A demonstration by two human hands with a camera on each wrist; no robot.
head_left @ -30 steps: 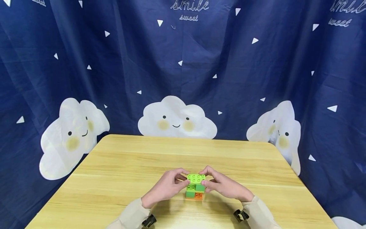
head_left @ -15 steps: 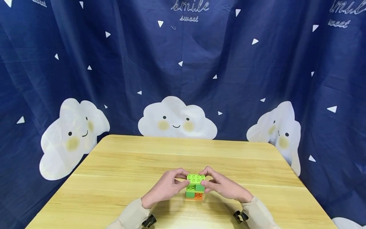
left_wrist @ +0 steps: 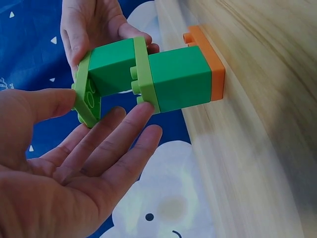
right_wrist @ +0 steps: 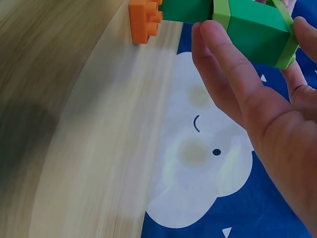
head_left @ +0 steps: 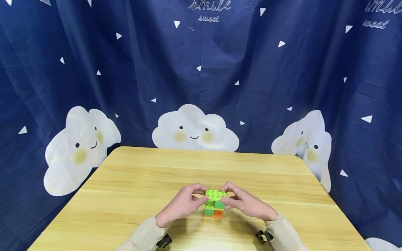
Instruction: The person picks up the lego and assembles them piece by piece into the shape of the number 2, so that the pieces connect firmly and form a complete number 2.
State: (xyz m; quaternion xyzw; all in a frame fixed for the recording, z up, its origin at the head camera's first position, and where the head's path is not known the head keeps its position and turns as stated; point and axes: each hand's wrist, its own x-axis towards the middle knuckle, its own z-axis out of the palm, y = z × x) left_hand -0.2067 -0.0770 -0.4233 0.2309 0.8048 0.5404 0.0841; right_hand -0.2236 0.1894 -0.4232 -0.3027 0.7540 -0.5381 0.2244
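A small tower of toy building bricks stands on the table. Its top is a flat light-green brick (head_left: pixel 215 194) with studs up. My left hand (head_left: pixel 183 205) pinches this brick's left end between thumb and forefinger, and my right hand (head_left: pixel 249 205) pinches its right end. Beneath sit a dark-green block (left_wrist: pixel 113 64) on one side, a light-green flat brick (left_wrist: pixel 143 72), another dark-green block (left_wrist: pixel 181 79) on the opposite side, and an orange base brick (left_wrist: pixel 212 67). In the left wrist view, one left fingertip is at the middle light-green brick. Right fingers (right_wrist: pixel 233 64) extend beside the tower.
The wooden table (head_left: pixel 125 181) extends around the tower. A dark-blue curtain (head_left: pixel 201 87) with white clouds hangs beyond its far edge and at both sides. Black wrist mounts (head_left: pixel 164 241) sit at the sleeves.
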